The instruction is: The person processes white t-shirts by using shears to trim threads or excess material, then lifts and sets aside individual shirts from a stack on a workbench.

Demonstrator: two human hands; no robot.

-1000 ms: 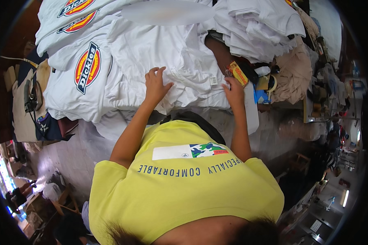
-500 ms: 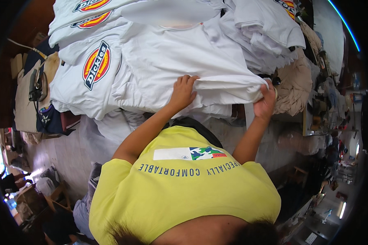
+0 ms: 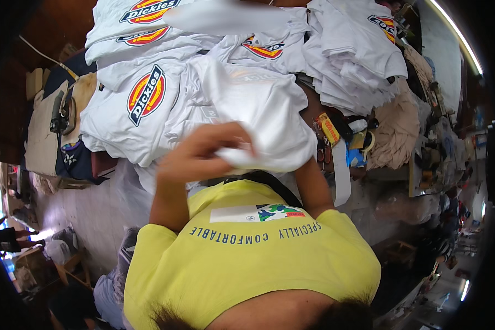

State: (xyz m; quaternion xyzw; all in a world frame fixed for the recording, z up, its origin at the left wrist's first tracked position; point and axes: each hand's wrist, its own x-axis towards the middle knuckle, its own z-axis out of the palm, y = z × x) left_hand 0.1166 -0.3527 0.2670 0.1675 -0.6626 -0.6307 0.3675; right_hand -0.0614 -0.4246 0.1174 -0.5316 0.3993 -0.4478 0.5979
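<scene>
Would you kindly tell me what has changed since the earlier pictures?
The white cloth garment was lifted and bunched toward the camera, revealing a white shirt with red-and-yellow print beyond. The left hand moved left and up; the right hand is hidden behind the garment. The white shirt stack at right stayed.

Shirts [image 3: 146, 99] lie spread before me.
An iron [image 3: 66, 114] is at left; at right, a box [image 3: 329, 130] sits between the nearest shirt [image 3: 286, 124] and a cloth heap [image 3: 395, 126].
</scene>
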